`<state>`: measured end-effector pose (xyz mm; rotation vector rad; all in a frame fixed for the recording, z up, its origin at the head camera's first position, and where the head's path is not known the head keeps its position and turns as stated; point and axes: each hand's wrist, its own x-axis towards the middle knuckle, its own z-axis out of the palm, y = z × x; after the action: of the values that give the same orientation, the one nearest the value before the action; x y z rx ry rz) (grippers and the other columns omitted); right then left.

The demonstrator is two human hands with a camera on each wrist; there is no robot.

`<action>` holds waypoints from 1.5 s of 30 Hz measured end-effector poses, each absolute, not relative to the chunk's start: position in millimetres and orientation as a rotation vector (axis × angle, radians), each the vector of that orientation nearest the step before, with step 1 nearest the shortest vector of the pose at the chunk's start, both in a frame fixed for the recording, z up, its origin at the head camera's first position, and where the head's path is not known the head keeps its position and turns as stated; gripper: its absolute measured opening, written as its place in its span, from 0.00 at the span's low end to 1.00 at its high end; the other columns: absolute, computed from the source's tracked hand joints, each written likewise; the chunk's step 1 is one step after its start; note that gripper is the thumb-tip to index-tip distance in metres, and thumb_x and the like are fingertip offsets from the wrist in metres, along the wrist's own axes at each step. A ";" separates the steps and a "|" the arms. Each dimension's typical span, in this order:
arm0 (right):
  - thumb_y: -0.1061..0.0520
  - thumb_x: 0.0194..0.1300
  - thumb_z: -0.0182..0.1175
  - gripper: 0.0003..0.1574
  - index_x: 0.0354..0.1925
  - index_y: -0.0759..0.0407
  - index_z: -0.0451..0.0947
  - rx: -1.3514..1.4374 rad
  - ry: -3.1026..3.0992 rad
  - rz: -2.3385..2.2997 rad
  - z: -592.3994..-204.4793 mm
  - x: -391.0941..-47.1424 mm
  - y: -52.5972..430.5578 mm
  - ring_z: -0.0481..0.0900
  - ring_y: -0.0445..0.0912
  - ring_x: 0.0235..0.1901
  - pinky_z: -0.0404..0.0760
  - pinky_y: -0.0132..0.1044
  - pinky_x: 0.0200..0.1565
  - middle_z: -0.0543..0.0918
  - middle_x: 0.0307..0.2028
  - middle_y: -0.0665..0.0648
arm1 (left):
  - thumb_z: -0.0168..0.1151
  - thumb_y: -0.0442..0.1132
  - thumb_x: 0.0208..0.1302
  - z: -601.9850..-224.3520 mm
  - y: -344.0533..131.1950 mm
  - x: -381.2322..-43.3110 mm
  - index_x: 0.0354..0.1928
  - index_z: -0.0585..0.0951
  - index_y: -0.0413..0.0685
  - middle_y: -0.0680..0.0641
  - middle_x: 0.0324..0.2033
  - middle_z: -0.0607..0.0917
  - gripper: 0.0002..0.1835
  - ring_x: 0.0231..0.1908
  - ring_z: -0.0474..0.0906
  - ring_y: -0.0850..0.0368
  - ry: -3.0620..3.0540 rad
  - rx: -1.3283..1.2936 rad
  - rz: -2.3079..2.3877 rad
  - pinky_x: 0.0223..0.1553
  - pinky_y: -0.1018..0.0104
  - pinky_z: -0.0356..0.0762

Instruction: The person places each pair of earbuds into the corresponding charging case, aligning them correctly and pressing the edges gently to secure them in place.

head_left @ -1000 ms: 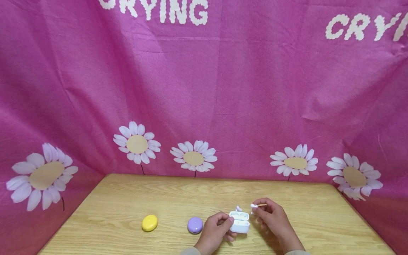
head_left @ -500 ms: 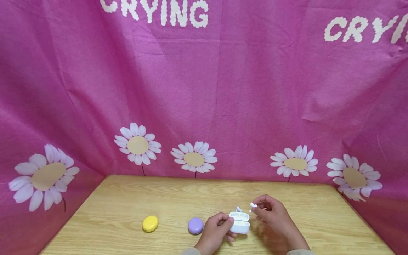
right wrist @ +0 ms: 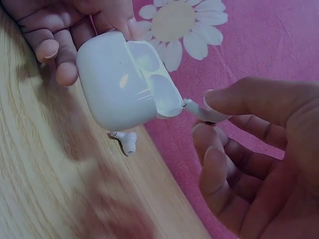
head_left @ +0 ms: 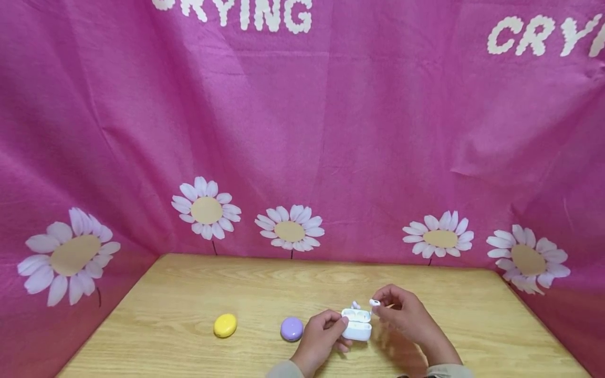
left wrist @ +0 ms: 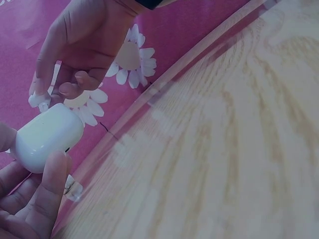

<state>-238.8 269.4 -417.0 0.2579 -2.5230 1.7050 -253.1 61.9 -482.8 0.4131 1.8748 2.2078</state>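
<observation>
In the head view my left hand (head_left: pixel 321 336) grips a white earbud case (head_left: pixel 356 331) with its lid raised, clear of the table in the wrist views. Just right of the case, my right hand (head_left: pixel 404 315) pinches a white earbud (head_left: pixel 375 303) between thumb and fingertips. In the right wrist view the pinched earbud (right wrist: pixel 202 111) points its stem end at the edge of the lid, right beside it. A second earbud (right wrist: pixel 125 141) lies on the table behind the case. The left wrist view shows the case (left wrist: pixel 49 137) from its outer side.
A purple round case (head_left: pixel 291 329) lies on the wooden table (head_left: pixel 198 283) left of my left hand. Farther left is a yellow round case (head_left: pixel 225 325). A pink curtain (head_left: pixel 359 157) with printed daisies stands behind the table and at both sides.
My right hand has shifted slightly up and left with the earbud, bringing it closer to the case and turning it a little. My left hand keeps its grip on the case.
</observation>
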 end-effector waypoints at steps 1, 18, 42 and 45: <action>0.61 0.59 0.66 0.12 0.40 0.65 0.76 0.269 -2.534 1.693 -416.4 -238.8 269.2 0.76 0.45 0.25 0.79 0.36 0.27 0.78 0.31 0.59 | 0.61 0.41 0.66 -482.3 62.0 -253.2 0.41 0.79 0.34 0.47 0.27 0.83 0.14 0.24 0.81 0.58 1.872 0.411 2.207 0.27 0.67 0.83; 0.65 0.58 0.65 0.09 0.38 0.65 0.78 0.510 -2.610 1.635 -413.1 -234.6 264.1 0.73 0.42 0.21 0.76 0.33 0.21 0.75 0.28 0.57 | 0.61 0.40 0.66 -481.6 62.2 -252.5 0.40 0.79 0.33 0.46 0.27 0.84 0.13 0.23 0.81 0.58 1.862 0.420 2.212 0.27 0.67 0.83; 0.64 0.56 0.67 0.09 0.37 0.64 0.80 0.563 -2.665 1.594 -415.3 -234.8 261.8 0.72 0.39 0.20 0.74 0.31 0.20 0.75 0.26 0.55 | 0.59 0.37 0.67 -486.8 62.9 -254.9 0.39 0.78 0.32 0.43 0.28 0.84 0.11 0.23 0.81 0.58 1.868 0.456 2.229 0.26 0.65 0.83; 0.64 0.56 0.66 0.09 0.37 0.64 0.80 0.560 -2.672 1.600 -414.8 -234.1 261.5 0.72 0.39 0.20 0.74 0.31 0.20 0.75 0.26 0.55 | 0.59 0.38 0.67 -486.5 62.4 -254.6 0.39 0.78 0.33 0.43 0.27 0.84 0.11 0.23 0.81 0.58 1.857 0.467 2.232 0.26 0.65 0.83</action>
<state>-234.1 261.5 -414.8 0.5604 -2.6724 1.5998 -254.6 62.4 -486.5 0.4666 1.8575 2.2321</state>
